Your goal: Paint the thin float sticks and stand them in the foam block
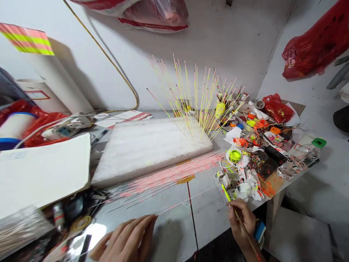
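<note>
Head view, and a thin rod [188,199] is pinched by the left hand [127,238], its near end held fast, its length slanted out over the table [209,214]. A brush [226,193] is gripped in the right hand [241,214], its yellow tip poised right by the rod's far end; whether they touch cannot be told. Beyond, pink rods [177,170] are laid along the near edge of the white block [147,143], in whose right part yellow-pink sticks [201,122] are stuck, fanned out. Yellow paint is held in a pot [235,161] farther right.
</note>
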Demonstrator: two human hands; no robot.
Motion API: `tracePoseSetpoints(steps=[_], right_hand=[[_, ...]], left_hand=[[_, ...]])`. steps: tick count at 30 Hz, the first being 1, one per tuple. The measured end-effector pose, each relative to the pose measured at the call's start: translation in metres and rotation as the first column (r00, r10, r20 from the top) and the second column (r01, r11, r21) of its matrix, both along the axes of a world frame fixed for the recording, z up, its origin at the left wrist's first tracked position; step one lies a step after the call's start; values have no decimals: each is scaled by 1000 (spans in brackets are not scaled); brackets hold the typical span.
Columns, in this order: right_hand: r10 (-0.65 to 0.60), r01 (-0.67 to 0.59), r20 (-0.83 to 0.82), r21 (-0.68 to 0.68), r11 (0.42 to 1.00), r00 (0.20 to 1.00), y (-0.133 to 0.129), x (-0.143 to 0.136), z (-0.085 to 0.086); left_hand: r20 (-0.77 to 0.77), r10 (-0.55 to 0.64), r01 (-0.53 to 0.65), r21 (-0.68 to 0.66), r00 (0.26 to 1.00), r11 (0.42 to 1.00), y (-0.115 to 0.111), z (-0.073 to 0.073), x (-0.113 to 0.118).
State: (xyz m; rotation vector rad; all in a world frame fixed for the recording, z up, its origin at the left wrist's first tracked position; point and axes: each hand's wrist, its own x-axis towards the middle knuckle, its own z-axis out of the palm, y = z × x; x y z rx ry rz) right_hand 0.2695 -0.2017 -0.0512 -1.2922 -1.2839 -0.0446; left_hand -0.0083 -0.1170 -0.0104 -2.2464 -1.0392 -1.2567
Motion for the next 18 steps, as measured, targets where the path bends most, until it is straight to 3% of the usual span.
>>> tracePoseSetpoints(steps=[18], right_hand=[[-60, 60, -11, -13, 998, 998, 1, 1, -4]], left_hand=[[9, -20, 20, -44, 1000, 999, -2, 2, -1]])
